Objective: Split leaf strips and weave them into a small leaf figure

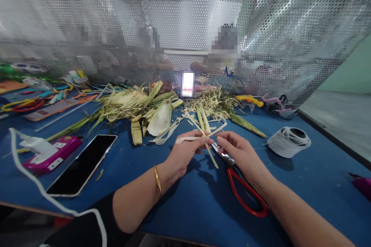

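Note:
My left hand (189, 148) pinches pale corn husk strips (213, 156) that cross each other between thumb and fingers. One narrow strip bends back at the upper right. Close beside it my right hand (236, 146) has its thumb and fingertips closed together. What sits between those fingertips is too small to make out. Partly under the right hand, red-handled scissors (246, 197) rest on the blue table (185, 204), blades toward the left hand. To the right stands a spool of white thread (288, 141), a faint line of thread running from it toward my right hand.
Piled corn husks (127, 102) and husk shreds (213, 102) lie ahead, before a perforated metal screen (185, 11). A black-screened phone (84, 166) and a purple power strip (53, 154) with a white cable (34, 181) are at left. A yellow tool (251, 100) lies back right.

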The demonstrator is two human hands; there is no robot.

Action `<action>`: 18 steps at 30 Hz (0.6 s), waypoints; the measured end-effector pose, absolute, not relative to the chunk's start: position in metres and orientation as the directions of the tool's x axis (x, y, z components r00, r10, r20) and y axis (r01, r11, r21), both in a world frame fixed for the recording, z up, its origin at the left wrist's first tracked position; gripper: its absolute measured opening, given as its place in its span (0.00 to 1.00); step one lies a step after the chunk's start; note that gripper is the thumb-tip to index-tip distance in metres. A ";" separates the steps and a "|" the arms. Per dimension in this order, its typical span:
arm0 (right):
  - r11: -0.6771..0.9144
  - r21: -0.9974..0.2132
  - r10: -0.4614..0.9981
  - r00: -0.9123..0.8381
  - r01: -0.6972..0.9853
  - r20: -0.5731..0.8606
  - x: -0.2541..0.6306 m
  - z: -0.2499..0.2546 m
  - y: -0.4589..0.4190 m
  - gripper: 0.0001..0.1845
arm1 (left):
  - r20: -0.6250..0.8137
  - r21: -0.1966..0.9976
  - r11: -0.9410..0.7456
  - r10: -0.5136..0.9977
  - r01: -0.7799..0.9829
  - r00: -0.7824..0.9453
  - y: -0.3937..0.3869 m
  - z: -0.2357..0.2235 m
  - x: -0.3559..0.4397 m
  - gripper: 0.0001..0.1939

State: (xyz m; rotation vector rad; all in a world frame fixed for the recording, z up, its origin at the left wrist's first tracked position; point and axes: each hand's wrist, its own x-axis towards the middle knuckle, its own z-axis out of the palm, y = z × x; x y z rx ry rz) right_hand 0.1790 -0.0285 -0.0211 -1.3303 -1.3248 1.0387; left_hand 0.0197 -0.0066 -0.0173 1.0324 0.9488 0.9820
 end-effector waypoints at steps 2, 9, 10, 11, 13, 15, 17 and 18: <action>-0.011 -1.000 0.995 0.099 -0.011 -0.012 0.179 -0.024 -0.026 0.20 | -0.168 0.962 0.230 0.925 -0.149 0.341 -0.010 -0.014 0.020 0.12; 0.032 -0.985 0.972 0.235 -0.171 -0.010 0.182 -0.022 -0.023 0.20 | -0.269 0.931 0.351 0.843 -0.098 0.465 -0.006 -0.009 0.015 0.25; 0.044 -0.986 0.972 0.233 -0.159 0.006 0.183 -0.021 -0.023 0.19 | -0.291 0.924 0.369 0.849 -0.101 0.442 -0.002 -0.009 0.012 0.23; 0.056 -0.987 0.975 0.219 -0.148 0.023 0.185 -0.019 -0.023 0.19 | -0.314 0.915 0.388 0.859 -0.114 0.405 0.003 -0.010 0.009 0.21; 0.076 -0.990 0.982 0.184 -0.118 0.053 0.187 -0.017 -0.023 0.19 | -0.378 0.879 0.440 0.879 -0.185 0.292 0.011 -0.011 0.004 0.13; 0.081 -0.994 0.986 0.149 -0.073 0.069 0.187 -0.015 -0.023 0.19 | -0.449 0.813 0.540 0.820 -0.217 0.356 0.015 -0.011 0.001 0.13; 0.081 -0.996 0.990 0.119 -0.024 0.077 0.187 -0.015 -0.024 0.19 | -0.445 0.810 0.570 0.752 -0.141 0.486 0.013 -0.012 0.002 0.19; 0.082 -0.997 0.991 0.105 -0.002 0.081 0.186 -0.015 -0.025 0.19 | -0.415 0.841 0.533 0.744 -0.090 0.524 0.010 -0.013 0.003 0.17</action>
